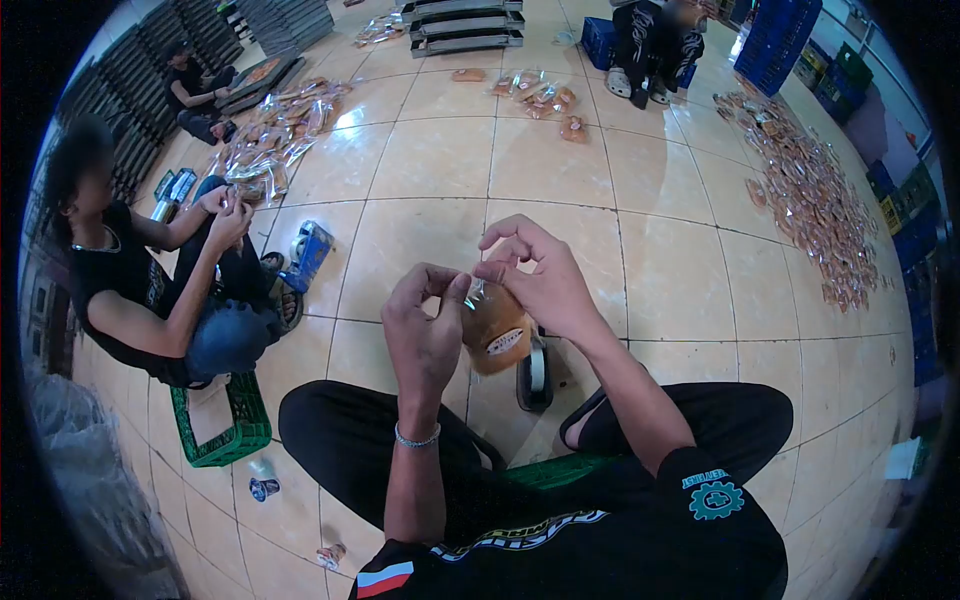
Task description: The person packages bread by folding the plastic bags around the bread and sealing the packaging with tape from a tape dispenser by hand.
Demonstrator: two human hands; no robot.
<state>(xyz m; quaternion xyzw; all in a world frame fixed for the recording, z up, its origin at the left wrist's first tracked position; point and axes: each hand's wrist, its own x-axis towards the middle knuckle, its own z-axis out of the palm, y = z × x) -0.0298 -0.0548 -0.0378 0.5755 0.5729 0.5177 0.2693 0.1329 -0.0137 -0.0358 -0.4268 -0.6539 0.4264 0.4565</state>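
In the head view, a clear plastic bag with a brown bread roll in it and an oval white label (pixel 495 328) hangs between my two hands. My left hand (pixel 425 325) pinches the top left of the bag with thumb and bent fingers. At the bag's top right, my right hand (pixel 535 275) holds the gathered plastic between thumb and fingers. Below the bag, a black tape dispenser (pixel 536 378) stands on the tiles between my crossed legs, partly hidden by the bag.
A co-worker (pixel 140 270) sits at the left beside a blue tape dispenser (pixel 308 255) and a green crate (pixel 222 440). Bagged bread lies in piles at the upper left (pixel 285 125) and right (pixel 815 200). Two more people sit farther back. Stacked trays (pixel 465 28) stand behind.
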